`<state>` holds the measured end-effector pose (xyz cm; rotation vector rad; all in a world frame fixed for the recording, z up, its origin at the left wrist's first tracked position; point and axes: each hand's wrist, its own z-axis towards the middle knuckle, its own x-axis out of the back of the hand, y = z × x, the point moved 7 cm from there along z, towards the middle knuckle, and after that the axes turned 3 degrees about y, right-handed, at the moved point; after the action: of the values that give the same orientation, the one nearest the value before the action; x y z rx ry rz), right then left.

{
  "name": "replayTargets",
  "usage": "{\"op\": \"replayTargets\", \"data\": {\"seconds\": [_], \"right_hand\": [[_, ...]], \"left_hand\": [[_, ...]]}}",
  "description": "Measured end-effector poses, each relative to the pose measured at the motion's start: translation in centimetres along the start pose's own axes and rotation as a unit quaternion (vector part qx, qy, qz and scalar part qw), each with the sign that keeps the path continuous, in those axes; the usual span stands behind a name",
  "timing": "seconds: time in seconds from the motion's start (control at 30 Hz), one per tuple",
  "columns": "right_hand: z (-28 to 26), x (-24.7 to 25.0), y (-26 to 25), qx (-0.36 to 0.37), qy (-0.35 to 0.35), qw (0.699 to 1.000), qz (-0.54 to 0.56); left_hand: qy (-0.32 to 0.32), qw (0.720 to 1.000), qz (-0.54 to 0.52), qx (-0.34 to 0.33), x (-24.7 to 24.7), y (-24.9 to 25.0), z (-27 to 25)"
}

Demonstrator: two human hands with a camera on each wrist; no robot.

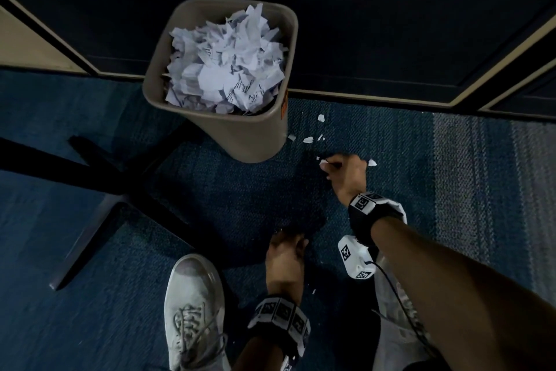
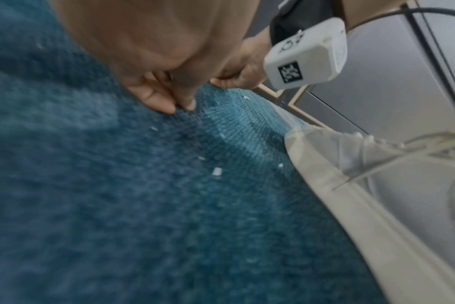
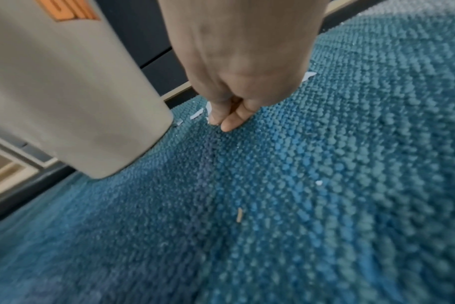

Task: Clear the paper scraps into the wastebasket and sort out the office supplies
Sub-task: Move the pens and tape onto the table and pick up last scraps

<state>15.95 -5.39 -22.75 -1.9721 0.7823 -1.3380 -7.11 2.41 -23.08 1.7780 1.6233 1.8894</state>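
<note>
Head view shows the wastebasket heaped with paper scraps; a few small scraps remain on the blue carpet beside it. Right hand pinches one scrap. Left hand fingers touch the carpet, pinched together; whether they hold anything I cannot tell. Office supplies are not visible.

The wastebasket stands on the blue carpet at the far left, heaped above its rim with torn paper, so there is little room left inside. To its right, open carpet runs to the dark wall base at the far side, with only small paper scraps lying on it. On the near left a black table foot spreads across the floor, and a white shoe stands just beside the left hand.
</note>
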Motion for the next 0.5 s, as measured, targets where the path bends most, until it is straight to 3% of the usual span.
{"op": "replayTargets", "data": {"seconds": [0.07, 0.2, 0.37, 0.5], "right_hand": [[0.0, 0.0, -0.1, -0.007, 0.005, 1.000, 0.005], [0.4, -0.6, -1.0, 0.020, -0.011, 1.000, 0.002], [0.4, -1.6, -2.8, 0.103, -0.032, 0.989, -0.106], [0.5, -2.4, -4.3, 0.139, -0.066, 0.968, -0.199]], "left_hand": [[0.008, 1.000, 0.007, 0.009, 0.2, 0.7, -0.1], [-0.006, 0.996, 0.083, -0.044, 0.0, 2.2, -0.2], [-0.038, 0.989, 0.140, -0.027, -1.1, 1.3, 0.0], [-0.061, 0.993, 0.103, -0.013, -0.7, 1.8, 0.9]]}}
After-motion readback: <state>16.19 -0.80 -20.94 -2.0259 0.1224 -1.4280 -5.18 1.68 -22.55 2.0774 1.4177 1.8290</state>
